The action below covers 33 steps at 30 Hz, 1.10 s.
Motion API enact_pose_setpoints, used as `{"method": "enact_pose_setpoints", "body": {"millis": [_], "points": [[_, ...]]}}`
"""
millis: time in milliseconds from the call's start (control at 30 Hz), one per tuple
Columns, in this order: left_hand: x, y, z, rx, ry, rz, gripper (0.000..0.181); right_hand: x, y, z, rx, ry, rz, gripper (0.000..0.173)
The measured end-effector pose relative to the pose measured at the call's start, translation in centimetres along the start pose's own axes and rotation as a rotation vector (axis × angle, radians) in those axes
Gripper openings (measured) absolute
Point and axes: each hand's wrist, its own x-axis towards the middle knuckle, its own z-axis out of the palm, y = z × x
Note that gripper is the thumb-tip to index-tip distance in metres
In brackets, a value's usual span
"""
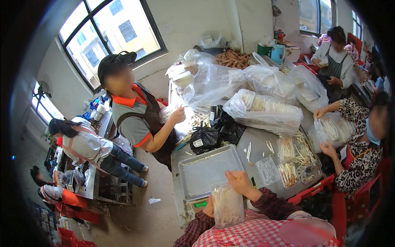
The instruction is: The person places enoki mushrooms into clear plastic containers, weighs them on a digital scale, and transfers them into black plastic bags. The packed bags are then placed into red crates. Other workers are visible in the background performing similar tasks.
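Note:
A clear plastic box packed with pale vegetable stalks is tilted up close in front of my chest. My left hand grips its left side, with the fingers partly hidden by the box. At its upper right corner my right hand is curled into a loose fist; what its fingers pinch, if anything, is hidden. Just beyond the box lies a shallow metal tray on the metal table. A lit green display shows by the tray's near edge, left of my left hand.
Right of the tray are an empty clear box, filled boxes and loose stalks. Black bags and a large clear bag of stalks lie beyond. A person stands left; another holds a bag at right.

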Motion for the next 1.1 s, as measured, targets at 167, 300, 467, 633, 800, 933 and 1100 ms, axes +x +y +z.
{"method": "enact_pose_setpoints", "body": {"millis": [167,300,467,633,800,933,1100], "points": [[0.2,1.1,8.5,0.442,0.358,0.3,0.064,0.0,-0.4,0.2,-0.031,0.018,0.008,0.046],[0.6,1.2,10.3,0.654,0.586,0.284,0.049,-0.1,-0.3,0.7,-0.195,0.079,-0.181,0.047],[0.6,1.1,9.1,0.497,0.601,0.19,0.041,0.5,-0.7,0.6,-0.135,0.012,-0.325,0.046],[1.1,1.1,4.7,0.143,0.505,0.139,0.036,1.3,-0.8,0.2,0.035,-0.141,-0.313,0.043],[1.3,2.0,2.6,0.264,0.48,0.251,0.043,2.7,-4.4,-1.7,0.012,-0.176,-0.52,0.05],[-0.3,3.7,1.4,0.138,0.633,0.487,0.054,3.1,-6.9,-4.9,-0.142,-0.002,-0.829,0.056],[-0.5,8.3,2.3,0.091,0.612,0.822,0.041,3.5,-0.9,-12.1,-0.703,0.411,-0.796,0.045]]}}
